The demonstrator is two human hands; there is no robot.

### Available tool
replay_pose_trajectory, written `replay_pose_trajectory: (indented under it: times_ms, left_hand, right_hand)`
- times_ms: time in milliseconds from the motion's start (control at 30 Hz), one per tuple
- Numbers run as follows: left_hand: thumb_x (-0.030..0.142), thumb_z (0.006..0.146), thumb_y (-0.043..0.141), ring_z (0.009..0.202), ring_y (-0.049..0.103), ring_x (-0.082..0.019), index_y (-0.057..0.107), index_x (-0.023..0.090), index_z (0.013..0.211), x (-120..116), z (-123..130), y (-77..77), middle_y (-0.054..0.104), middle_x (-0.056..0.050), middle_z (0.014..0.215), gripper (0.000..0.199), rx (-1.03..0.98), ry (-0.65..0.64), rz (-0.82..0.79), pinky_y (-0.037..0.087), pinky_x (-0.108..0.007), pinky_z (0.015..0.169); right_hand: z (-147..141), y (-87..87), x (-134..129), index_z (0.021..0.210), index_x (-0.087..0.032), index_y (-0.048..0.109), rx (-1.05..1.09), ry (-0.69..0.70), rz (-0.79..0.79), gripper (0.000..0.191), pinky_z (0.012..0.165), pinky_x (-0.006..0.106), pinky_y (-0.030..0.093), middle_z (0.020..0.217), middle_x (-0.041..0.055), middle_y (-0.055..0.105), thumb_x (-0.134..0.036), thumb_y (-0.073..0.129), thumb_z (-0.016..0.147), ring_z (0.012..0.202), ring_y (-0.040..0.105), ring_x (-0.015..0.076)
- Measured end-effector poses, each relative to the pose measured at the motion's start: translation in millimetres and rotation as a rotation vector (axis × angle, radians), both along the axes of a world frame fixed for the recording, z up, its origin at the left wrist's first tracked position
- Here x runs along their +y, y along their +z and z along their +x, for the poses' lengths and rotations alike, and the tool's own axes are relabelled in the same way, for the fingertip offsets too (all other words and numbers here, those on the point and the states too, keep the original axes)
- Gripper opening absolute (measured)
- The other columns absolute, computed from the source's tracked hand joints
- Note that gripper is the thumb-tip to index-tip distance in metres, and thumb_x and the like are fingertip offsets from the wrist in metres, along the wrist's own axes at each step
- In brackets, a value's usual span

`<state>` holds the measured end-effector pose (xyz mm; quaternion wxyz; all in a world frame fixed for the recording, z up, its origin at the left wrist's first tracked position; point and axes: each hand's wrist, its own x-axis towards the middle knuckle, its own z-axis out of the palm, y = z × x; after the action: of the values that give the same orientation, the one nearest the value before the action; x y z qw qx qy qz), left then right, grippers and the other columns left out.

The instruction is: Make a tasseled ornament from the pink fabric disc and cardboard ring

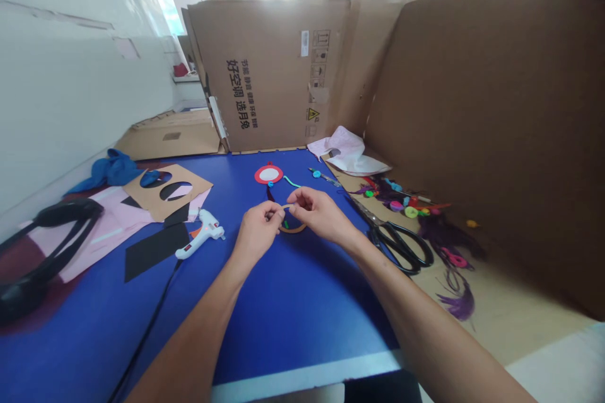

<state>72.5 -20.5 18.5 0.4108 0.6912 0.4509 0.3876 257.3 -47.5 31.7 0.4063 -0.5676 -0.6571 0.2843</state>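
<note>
The left hand (259,228) and the right hand (317,214) are both closed in a pinch on a thin tan ring (292,230), held between fingers and thumbs just over the blue table (265,321). Black scissors (399,247) lie near the right hand, and a white glue gun (201,234) lies near the left. Farther off are a red paper ring (269,174), a cut cardboard sheet (165,192), and a printed cardboard box (269,69) standing behind the table.
</note>
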Motion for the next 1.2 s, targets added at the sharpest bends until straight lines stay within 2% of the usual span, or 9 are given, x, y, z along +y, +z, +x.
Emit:
replay_pose_trajectory:
  times_ms: [133,233,367,500,600,767,867,1033,1200]
  left_hand:
    - [0.034,0.087,0.067,0.056,0.059,-0.013,0.071,0.019,0.084,-1,0,0.7,0.062,0.002,0.065,0.015,-0.048,-0.018,-0.098,0.048,-0.024,0.055]
    - [0.025,0.084,0.066,0.050,0.057,-0.011,0.067,0.019,0.084,-6,4,2.0,0.061,0.002,0.061,0.007,-0.060,-0.071,-0.247,0.044,-0.022,0.051]
    - [0.018,0.080,0.062,0.049,0.059,-0.011,0.064,0.018,0.083,-15,10,-0.1,0.068,-0.001,0.064,0.003,-0.075,-0.204,-0.449,0.039,-0.019,0.048]
    - [0.014,0.074,0.062,0.050,0.060,-0.010,0.064,0.018,0.087,-19,11,-1.0,0.076,-0.006,0.075,0.013,-0.102,-0.291,-0.592,0.035,-0.019,0.046]
    - [0.017,0.073,0.066,0.055,0.063,-0.011,0.066,0.018,0.092,-22,10,1.8,0.079,-0.009,0.085,0.019,-0.152,-0.323,-0.689,0.042,-0.022,0.053]
    - [0.020,0.076,0.070,0.080,0.073,-0.015,0.071,0.016,0.100,-31,14,2.9,0.081,-0.011,0.103,0.025,-0.256,-0.404,-0.744,0.053,-0.028,0.078]
    - [0.023,0.080,0.071,0.085,0.074,-0.016,0.072,0.016,0.102,-34,19,-0.9,0.081,-0.011,0.106,0.024,-0.284,-0.398,-0.745,0.051,-0.029,0.082]
    - [0.043,0.092,0.070,0.077,0.073,-0.017,0.070,0.017,0.105,-33,22,-5.0,0.081,-0.011,0.098,0.029,-0.323,-0.317,-0.770,0.050,-0.030,0.077]
    - [0.047,0.099,0.063,0.071,0.073,-0.016,0.070,0.015,0.102,-30,23,-3.9,0.081,-0.011,0.091,0.032,-0.363,-0.263,-0.813,0.054,-0.030,0.077]
  right_hand:
    - [3,-2.0,1,0.105,-0.022,0.070,0.065,0.063,-0.067,0.023,0.066,0.024,0.044,0.083,-0.0018,0.070,-0.036,0.067,0.087,0.072,0.058,0.0139]
    - [7,-1.0,1,0.107,-0.020,0.067,0.176,0.108,-0.123,0.027,0.060,0.024,0.042,0.077,-0.0029,0.065,-0.035,0.067,0.084,0.065,0.055,0.0127]
    - [13,3.1,0,0.108,-0.018,0.064,0.251,0.199,-0.263,0.034,0.056,0.024,0.044,0.076,-0.0024,0.065,-0.032,0.071,0.077,0.064,0.060,0.0141]
    - [17,4.0,0,0.107,-0.018,0.063,0.264,0.185,-0.294,0.035,0.055,0.024,0.045,0.075,-0.0017,0.067,-0.030,0.072,0.075,0.065,0.065,0.0149]
    - [20,4.2,1,0.106,-0.018,0.064,0.271,0.166,-0.274,0.034,0.056,0.024,0.045,0.073,-0.0028,0.066,-0.030,0.072,0.075,0.061,0.063,0.0135]
    - [30,9.5,-3,0.110,-0.018,0.062,0.259,0.263,-0.329,0.037,0.057,0.024,0.043,0.071,-0.0031,0.067,-0.029,0.071,0.076,0.064,0.065,0.0146]
    - [34,11.5,-5,0.111,-0.018,0.063,0.248,0.293,-0.364,0.036,0.058,0.025,0.043,0.071,-0.0039,0.066,-0.031,0.071,0.078,0.063,0.063,0.0133]
    - [34,10.2,-3,0.110,-0.017,0.063,0.278,0.280,-0.352,0.038,0.056,0.024,0.041,0.072,-0.0038,0.065,-0.036,0.074,0.079,0.062,0.060,0.0122]
    - [33,9.1,-1,0.110,-0.017,0.063,0.300,0.266,-0.344,0.041,0.057,0.024,0.042,0.076,-0.0017,0.069,-0.040,0.077,0.079,0.063,0.061,0.0123]
